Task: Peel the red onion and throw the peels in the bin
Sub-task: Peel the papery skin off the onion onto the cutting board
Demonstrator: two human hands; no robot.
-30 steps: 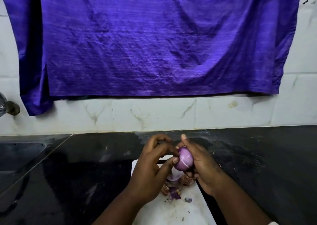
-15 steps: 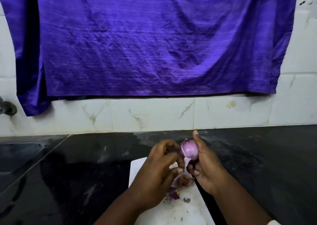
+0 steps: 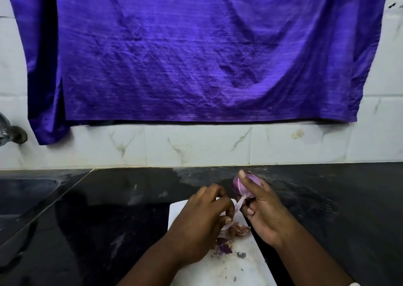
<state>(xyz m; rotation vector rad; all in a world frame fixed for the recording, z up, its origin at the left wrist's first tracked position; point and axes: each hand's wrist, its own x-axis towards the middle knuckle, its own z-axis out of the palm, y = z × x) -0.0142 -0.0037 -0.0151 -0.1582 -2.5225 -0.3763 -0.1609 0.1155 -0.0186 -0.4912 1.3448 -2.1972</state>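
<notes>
Dark counter (image 3: 109, 209), white board (image 3: 229, 272); onion (image 3: 237, 185) half-peeled.
Light, likely slick, wrapped in right hand (image 3: 268, 218); left hand (image 3: 200, 227) pinching papery peel (image 3: 238, 207), best taken near its root.

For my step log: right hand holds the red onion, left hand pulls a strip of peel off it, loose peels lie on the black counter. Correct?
One slip: the head view shows the loose peels on the white cutting board, not the black counter. The right hand does hold the red onion, and the left hand pulls the strip of peel.
</notes>
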